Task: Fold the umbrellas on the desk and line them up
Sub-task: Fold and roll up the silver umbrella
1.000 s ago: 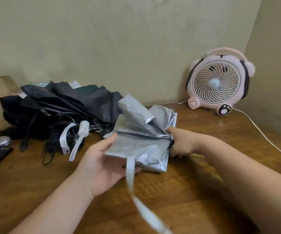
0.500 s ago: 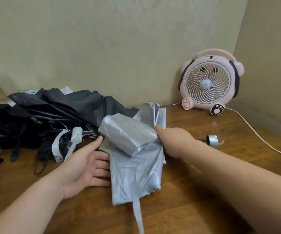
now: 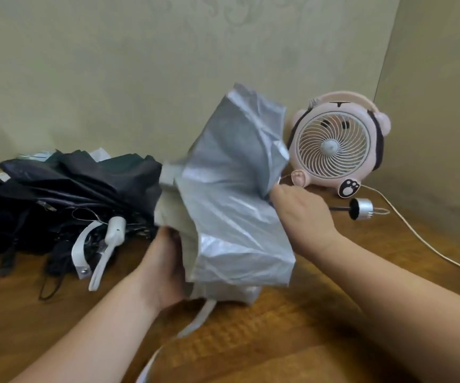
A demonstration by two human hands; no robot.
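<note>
1. At the bottom of the frame we see the wooden desk (image 3: 292, 346). A pale strap (image 3: 198, 322) hangs from the silver umbrella (image 3: 237, 211) down toward the desk surface; its lower end is blurred.

2. The left hand (image 3: 165, 269), lower centre, grips the lower left edge of the silver canopy. The thumb lies against the fabric; the fingers are hidden behind it.

3. The silver umbrella is held in the centre of the frame, above the desk, between both hands. Its canopy is loose and crumpled, with one panel rising toward the upper centre.

4. The right hand (image 3: 303, 214), right of centre, has its fingers curled into the canopy's right side. A dark shaft runs from this hand to the right and ends in a silver handle (image 3: 361, 208) just above the desk.

5. At centre left, a pile of black umbrellas (image 3: 71, 189) lies unfolded on the desk. A white handle (image 3: 115, 230) and a white snap strap (image 3: 81, 250) rest on its near side.

6. At upper right, a pink fan (image 3: 336, 145) stands on the desk against the wall (image 3: 112, 78). Its white cable (image 3: 430, 250) runs to the right edge of the frame.
</note>
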